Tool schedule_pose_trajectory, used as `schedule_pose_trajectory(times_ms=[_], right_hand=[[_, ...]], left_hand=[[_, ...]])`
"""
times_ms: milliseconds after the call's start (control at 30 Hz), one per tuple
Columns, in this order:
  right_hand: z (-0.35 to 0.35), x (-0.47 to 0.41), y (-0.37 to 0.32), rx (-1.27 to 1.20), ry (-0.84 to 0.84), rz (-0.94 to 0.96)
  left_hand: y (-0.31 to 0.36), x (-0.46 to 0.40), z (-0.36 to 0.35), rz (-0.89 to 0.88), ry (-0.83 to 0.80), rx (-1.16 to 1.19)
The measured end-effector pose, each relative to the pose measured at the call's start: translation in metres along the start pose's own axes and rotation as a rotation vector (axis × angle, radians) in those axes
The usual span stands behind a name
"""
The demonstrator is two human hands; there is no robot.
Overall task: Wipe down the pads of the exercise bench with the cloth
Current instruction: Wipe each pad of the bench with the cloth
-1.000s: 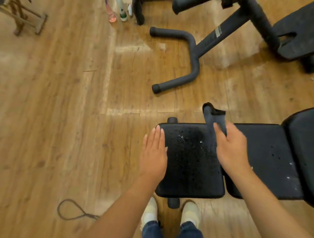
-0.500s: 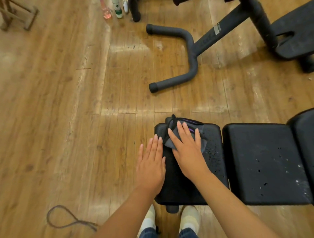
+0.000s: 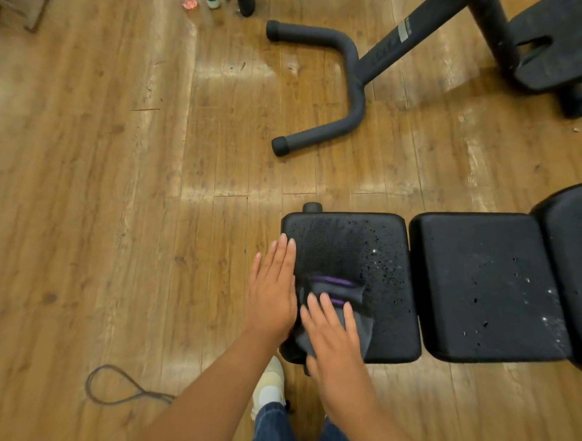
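The right hand (image 3: 338,341) presses flat-fingered on the cloth (image 3: 341,303) at the end pad's (image 3: 382,283) near edge — drawn back from its far edge — left hand (image 3: 272,292) flat along the pad's left edge, droplets rightward.

Wood-plank floor (image 3: 126,189) with pale glare patches, we note a black machine frame (image 3: 356,81) with curved foot bar, thin cord loop (image 3: 110,390), what may be bottles (image 3: 214,3) at top edge
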State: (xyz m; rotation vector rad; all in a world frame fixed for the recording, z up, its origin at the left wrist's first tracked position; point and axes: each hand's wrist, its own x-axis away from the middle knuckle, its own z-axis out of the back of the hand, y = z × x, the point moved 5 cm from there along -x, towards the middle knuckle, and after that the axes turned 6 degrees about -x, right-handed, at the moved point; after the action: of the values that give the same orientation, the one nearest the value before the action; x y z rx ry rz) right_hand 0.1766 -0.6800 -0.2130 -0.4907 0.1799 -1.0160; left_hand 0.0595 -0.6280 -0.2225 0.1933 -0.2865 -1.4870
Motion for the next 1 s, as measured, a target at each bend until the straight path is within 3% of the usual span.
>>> schedule_pose_trajectory(times_ms=[133,333,533,800,1000], right_hand=[[-0.007,0.034,-0.002,-0.063,0.026,0.045],[0.001,0.024,-0.003,0.060,0.037,-0.038],[0.009,-0.014,0.005,0.038,0.019,-0.072],[0.031,-0.111,0.034,-0.088,0.148,-0.138],[0.031,-0.117,0.034,-0.047,0.191,-0.120]], left_hand=[[0.002,0.001,-0.001,0.013,-0.007,-0.015],[0.001,0.003,-0.004,0.026,-0.001,-0.049],[-0.001,0.000,-0.009,0.047,0.022,-0.041],[-0.002,0.003,-0.010,0.042,-0.006,-0.070],[-0.001,0.003,-0.009,0.036,0.011,-0.102]])
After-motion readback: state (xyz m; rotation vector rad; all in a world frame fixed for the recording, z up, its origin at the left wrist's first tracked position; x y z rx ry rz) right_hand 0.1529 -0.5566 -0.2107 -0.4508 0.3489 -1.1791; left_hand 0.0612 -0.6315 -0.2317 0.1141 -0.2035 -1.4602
